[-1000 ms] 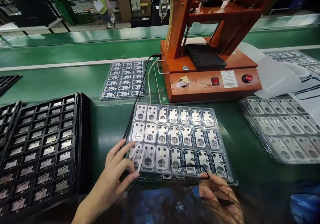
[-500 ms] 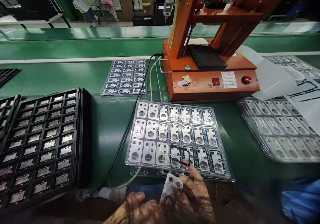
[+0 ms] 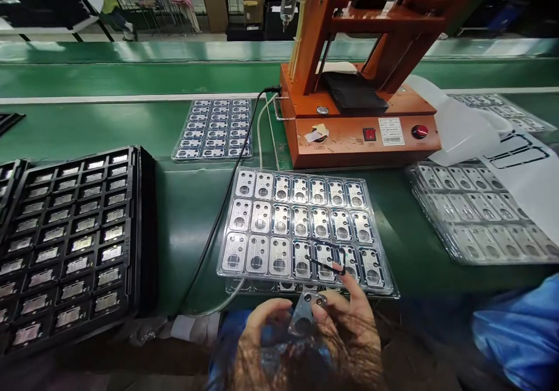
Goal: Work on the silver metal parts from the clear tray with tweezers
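Note:
My right hand [image 3: 353,327] pinches a small metal plate [image 3: 303,316] between thumb and fingers, just in front of the clear tray [image 3: 222,267]. The plate has small holes at its top and a large round mark lower down. From my right index fingertip a thin black rectangular frame gasket [image 3: 343,257] sticks out over the tray's front row. My left hand [image 3: 262,327] is to the left of the plate, fingers curved and apart, with nothing visible in it. The tray holds rows of similar plates; those toward the right have dark borders, those at the left are plain.
An orange press [image 3: 362,140] stands behind the tray. Black trays [image 3: 144,233] of small metal parts are stacked at left. More clear trays lie at back left [image 3: 212,130] and right [image 3: 454,251]. A black cable [image 3: 209,239] runs left of the middle tray.
The metal plate has turned, showing a darker face. My left hand has moved up beside it with fingers more raised. The gasket has shifted right on my right fingertip; the view has shifted slightly.

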{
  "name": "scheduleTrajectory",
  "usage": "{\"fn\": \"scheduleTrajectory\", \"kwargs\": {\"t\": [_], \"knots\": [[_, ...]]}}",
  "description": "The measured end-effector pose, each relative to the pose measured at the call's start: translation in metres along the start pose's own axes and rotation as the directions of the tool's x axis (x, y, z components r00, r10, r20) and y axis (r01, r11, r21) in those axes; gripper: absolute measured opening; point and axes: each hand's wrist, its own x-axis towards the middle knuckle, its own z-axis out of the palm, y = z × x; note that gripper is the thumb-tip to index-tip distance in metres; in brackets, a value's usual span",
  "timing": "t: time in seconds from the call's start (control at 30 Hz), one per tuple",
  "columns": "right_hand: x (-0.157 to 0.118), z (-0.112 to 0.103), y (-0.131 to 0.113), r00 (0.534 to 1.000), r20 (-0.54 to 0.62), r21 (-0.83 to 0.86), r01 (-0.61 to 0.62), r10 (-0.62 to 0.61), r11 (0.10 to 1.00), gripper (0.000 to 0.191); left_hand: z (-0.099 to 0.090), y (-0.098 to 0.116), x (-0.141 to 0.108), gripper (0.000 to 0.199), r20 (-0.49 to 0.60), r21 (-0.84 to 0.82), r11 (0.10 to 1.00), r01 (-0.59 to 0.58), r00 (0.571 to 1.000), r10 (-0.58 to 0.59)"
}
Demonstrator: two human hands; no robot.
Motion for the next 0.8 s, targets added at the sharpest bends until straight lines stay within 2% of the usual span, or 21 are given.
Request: {"fn": "scheduleTrajectory", "kwargs": {"t": [0.07, 0.13, 0.2, 0.33, 0.5, 0.6, 0.7, 0.8], "knots": [[0.001, 0.003, -0.003, 1.0, -0.015, -0.001, -0.02, 0.02, 1.0, 0.068, -0.003, 0.009, 0.002, 0.052, -0.054, 0.26, 0.964, -0.06, 0.996, 0.076], [0.002, 0.008, -0.006, 0.998, -0.063, -0.003, -0.007, 0.007, 1.0, 0.075, -0.002, 0.017, 0.006, 0.05, -0.1, 0.53, 0.834, -0.153, 0.965, 0.241], [0.002, 0.013, -0.009, 0.994, -0.11, 0.015, 0.015, -0.013, 1.0, 0.078, 0.001, 0.022, 0.012, 0.044, -0.099, 0.649, 0.73, -0.212, 0.928, 0.358], [0.004, 0.016, -0.009, 0.983, -0.176, 0.043, 0.052, -0.044, 0.998, 0.08, 0.005, 0.025, 0.032, 0.034, -0.038, 0.655, 0.701, -0.282, 0.914, 0.403], [0.007, 0.01, 0.0, 0.971, -0.238, 0.033, 0.043, -0.034, 0.999, 0.07, 0.0, 0.029, 0.055, 0.029, 0.034, 0.643, 0.665, -0.38, 0.881, 0.471], [0.004, 0.011, 0.008, 0.969, -0.248, 0.041, 0.031, -0.019, 0.999, 0.07, 0.006, 0.035, 0.062, 0.02, -0.026, 0.645, 0.675, -0.358, 0.873, 0.487], [0.001, 0.013, 0.011, 0.971, -0.237, 0.043, 0.021, -0.01, 0.999, 0.068, 0.015, 0.036, 0.067, 0.019, -0.108, 0.634, 0.707, -0.315, 0.868, 0.484], [0.008, 0.002, 0.004, 0.976, -0.217, 0.025, 0.032, -0.026, 0.999, 0.067, 0.013, 0.031, 0.077, 0.017, -0.099, 0.611, 0.72, -0.329, 0.871, 0.482]]}}
